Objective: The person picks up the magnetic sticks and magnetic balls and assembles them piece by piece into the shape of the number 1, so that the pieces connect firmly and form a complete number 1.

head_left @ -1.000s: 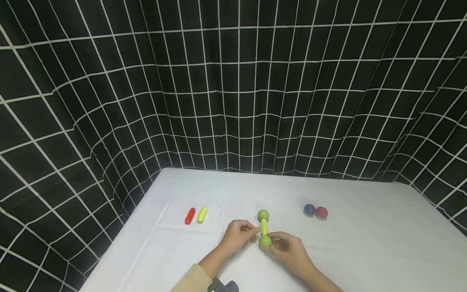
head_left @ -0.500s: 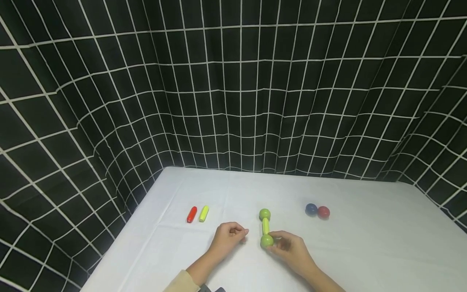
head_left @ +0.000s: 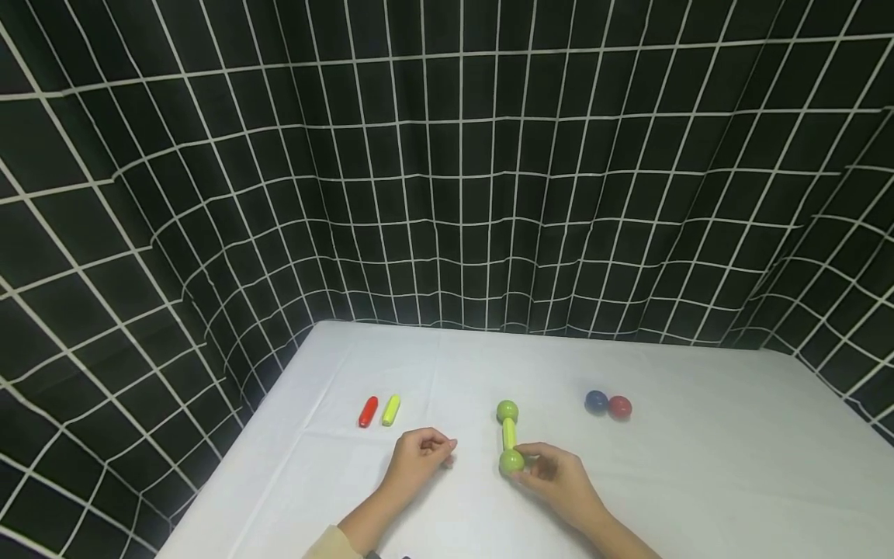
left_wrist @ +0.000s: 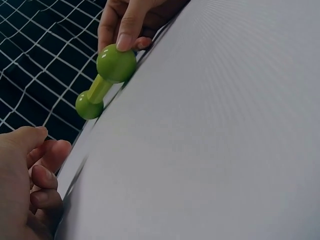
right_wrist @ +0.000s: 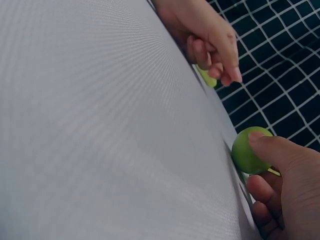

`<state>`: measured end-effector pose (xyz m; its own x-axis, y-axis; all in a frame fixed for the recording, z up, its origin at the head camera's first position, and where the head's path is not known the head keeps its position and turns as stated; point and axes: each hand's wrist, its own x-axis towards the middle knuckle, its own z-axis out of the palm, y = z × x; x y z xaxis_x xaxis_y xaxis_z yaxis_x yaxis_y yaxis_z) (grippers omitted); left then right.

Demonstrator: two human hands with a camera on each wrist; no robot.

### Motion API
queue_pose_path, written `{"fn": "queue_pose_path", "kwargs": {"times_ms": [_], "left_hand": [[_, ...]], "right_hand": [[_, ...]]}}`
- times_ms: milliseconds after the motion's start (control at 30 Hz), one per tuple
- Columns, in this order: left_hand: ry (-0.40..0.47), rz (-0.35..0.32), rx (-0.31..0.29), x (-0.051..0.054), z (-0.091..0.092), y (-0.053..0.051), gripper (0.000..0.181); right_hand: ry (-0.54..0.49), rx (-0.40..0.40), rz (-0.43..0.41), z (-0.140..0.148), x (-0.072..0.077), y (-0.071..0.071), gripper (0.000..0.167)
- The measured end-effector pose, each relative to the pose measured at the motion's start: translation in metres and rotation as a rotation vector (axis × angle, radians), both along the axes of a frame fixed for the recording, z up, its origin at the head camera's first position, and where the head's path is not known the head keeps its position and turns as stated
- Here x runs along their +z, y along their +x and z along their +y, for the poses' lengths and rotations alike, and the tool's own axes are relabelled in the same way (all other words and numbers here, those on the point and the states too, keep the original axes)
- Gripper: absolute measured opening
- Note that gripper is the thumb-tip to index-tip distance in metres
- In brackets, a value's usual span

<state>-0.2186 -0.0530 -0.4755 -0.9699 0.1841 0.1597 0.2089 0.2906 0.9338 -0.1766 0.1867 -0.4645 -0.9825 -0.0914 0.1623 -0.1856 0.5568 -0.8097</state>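
Green dumbbell (head_left: 509,435) seems unmoved; left hand (head_left: 416,460) farther from it.

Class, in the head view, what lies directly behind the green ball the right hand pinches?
A yellow-green stick, then another green ball; the stick's near end is covered by the pinched ball.

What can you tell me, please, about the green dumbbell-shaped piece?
The dumbbell-shaped piece has two glossy green balls joined by a yellow-green stick, all smooth, perhaps plastic. It appears to lie on the white table, stick running near to far. The right hand pinches the nearer ball; the left hand is apart.
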Motion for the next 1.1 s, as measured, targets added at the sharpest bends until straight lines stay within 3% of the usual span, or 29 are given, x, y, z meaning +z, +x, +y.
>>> {"fn": "queue_pose_path", "kwargs": {"times_ms": [133, 600, 967, 1100], "left_hand": [[-0.002, 0.002, 0.031, -0.001, -0.009, 0.001, 0.020], [-0.033, 0.051, 0.278, 0.001, -0.034, -0.003, 0.014], [-0.132, 0.102, 0.457, 0.002, -0.052, -0.002, 0.015], [-0.133, 0.093, 0.494, 0.003, -0.056, -0.001, 0.014]], "right_hand": [[-0.004, -0.001, -0.002, 0.001, -0.001, 0.000, 0.036], [-0.012, 0.008, 0.008, 0.001, -0.002, -0.001, 0.037], [-0.032, 0.019, 0.015, 0.002, -0.002, -0.001, 0.036], [-0.032, 0.010, -0.005, 0.001, -0.001, -0.001, 0.037]]}}
